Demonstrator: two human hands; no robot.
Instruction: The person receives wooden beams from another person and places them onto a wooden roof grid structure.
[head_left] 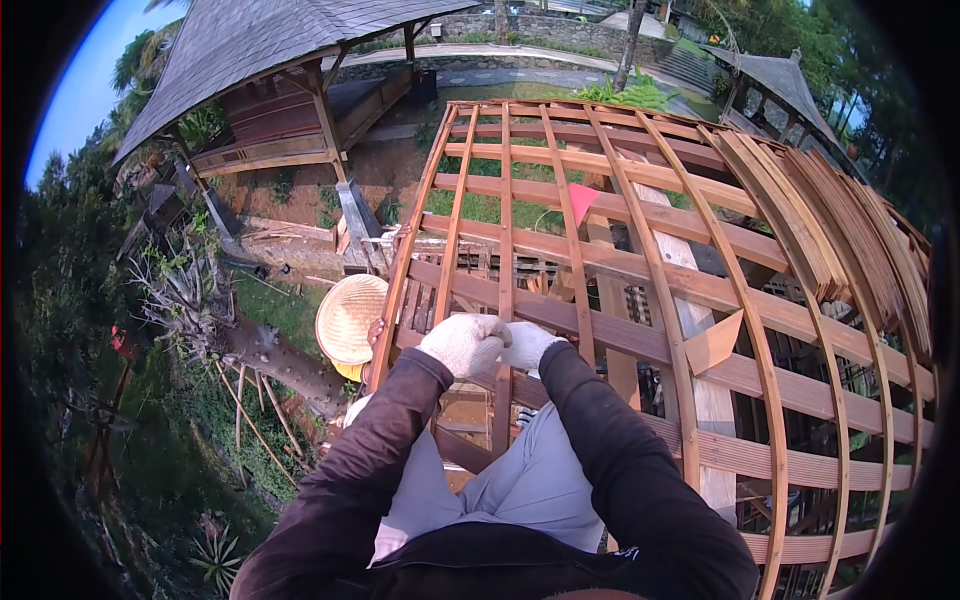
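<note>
Wooden lattice (652, 262); illegible marking (627, 553) on shirt (490, 572)

Left hand (462, 345): fingertips hidden; anything it may hold is too small to tell.
Right hand (532, 346): fingertips out of sight against the left hand.
Roof frame (653, 268): near edge cut off by the picture's bottom, partly covered by the legs (500, 490).
Straw hat (352, 318): conceals the head of a co-worker (351, 371) beside the frame's left edge.
Pavilion roof (270, 50): top cut off.
</note>
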